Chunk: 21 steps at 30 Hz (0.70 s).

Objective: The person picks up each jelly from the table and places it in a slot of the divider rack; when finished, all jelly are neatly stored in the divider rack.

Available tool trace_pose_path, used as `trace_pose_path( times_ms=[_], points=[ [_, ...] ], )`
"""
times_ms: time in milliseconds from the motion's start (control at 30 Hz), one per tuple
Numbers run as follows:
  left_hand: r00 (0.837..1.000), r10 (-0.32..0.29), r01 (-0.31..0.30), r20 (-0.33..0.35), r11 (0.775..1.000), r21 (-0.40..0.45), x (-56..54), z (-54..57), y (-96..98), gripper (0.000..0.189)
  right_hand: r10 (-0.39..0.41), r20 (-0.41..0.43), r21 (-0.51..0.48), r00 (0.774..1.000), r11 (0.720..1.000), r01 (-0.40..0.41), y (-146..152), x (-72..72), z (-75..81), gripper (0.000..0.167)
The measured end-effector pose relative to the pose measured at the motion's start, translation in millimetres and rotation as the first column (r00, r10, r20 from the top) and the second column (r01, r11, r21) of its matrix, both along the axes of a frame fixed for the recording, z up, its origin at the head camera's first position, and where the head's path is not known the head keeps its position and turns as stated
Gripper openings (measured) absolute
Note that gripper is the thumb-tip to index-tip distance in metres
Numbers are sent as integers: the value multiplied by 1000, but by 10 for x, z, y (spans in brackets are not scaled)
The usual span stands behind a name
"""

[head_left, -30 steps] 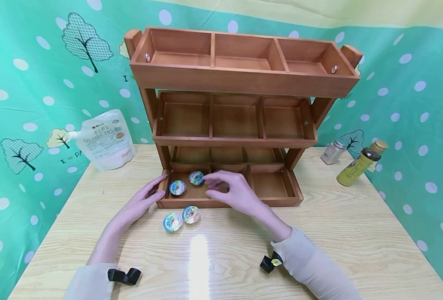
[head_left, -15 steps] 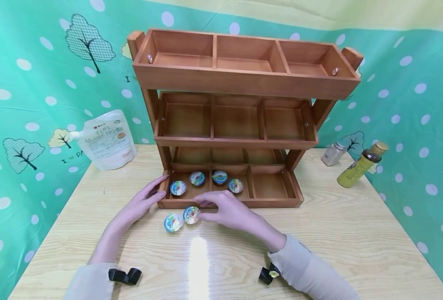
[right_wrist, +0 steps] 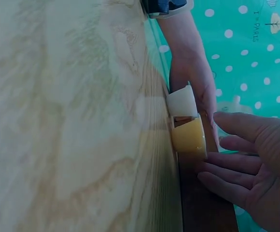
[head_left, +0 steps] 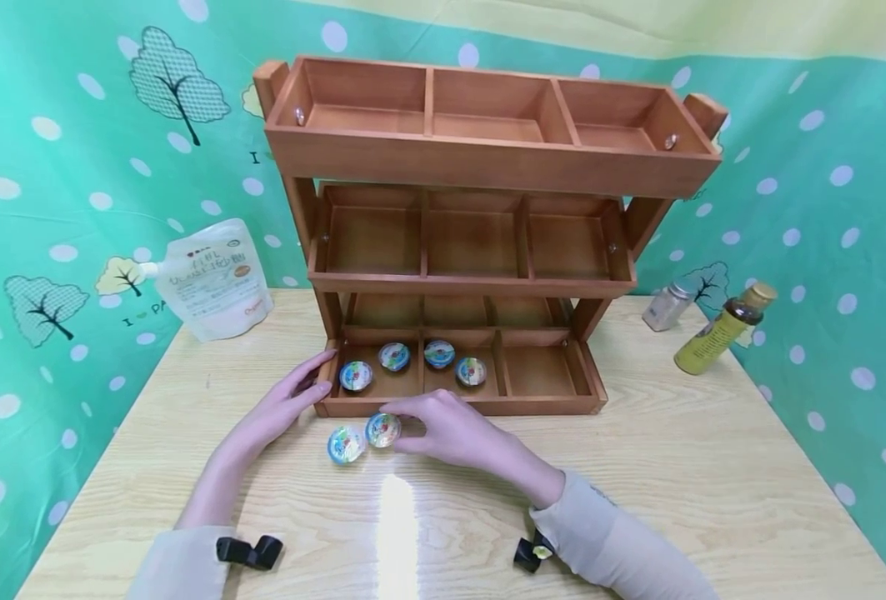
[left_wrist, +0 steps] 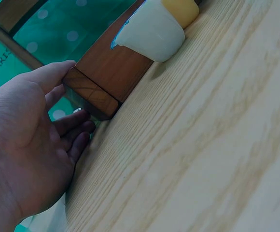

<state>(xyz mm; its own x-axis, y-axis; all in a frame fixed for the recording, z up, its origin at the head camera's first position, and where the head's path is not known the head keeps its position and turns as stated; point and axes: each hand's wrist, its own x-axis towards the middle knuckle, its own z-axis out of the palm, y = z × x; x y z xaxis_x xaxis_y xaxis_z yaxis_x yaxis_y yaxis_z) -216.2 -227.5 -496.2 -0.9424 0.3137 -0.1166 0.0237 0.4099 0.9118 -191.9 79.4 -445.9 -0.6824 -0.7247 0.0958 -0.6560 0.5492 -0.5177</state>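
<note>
Two small jelly cups with printed lids stand on the table before the wooden rack (head_left: 458, 407): a white cup (left_wrist: 152, 34) at left and a yellow cup (right_wrist: 189, 137) at right. My right hand (head_left: 450, 429) is at the yellow one, thumb and fingers spread about its lid; no firm pinch shows. My left hand (head_left: 281, 408) rests against the rack's lower left end, fingers along the side and thumb by the front corner. In the bottom tier, two cups (head_left: 356, 377) sit in the left compartment and two cups (head_left: 471, 372) in the middle one.
The rack has three tiers, each split into three compartments. A white pouch (head_left: 213, 279) with a spout stands back left. A glass shaker (head_left: 669, 306) and a yellow-labelled bottle (head_left: 723, 329) stand at right. Dotted green cloth (head_left: 60, 200) surrounds the table (head_left: 638, 500).
My right hand has come from the rack's bottom tier forward and down to the right-hand cup on the table, uncovering the cups in the middle compartment. The left hand stays put.
</note>
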Motion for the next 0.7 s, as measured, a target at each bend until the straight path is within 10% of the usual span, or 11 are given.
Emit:
trace_pose_path(
  times_ms=[700],
  points=[
    [1000,4,-4,-7,1000,-6,6,18,7,65,26,8,24,1000,999,-27,-102,0,-76,50]
  ],
)
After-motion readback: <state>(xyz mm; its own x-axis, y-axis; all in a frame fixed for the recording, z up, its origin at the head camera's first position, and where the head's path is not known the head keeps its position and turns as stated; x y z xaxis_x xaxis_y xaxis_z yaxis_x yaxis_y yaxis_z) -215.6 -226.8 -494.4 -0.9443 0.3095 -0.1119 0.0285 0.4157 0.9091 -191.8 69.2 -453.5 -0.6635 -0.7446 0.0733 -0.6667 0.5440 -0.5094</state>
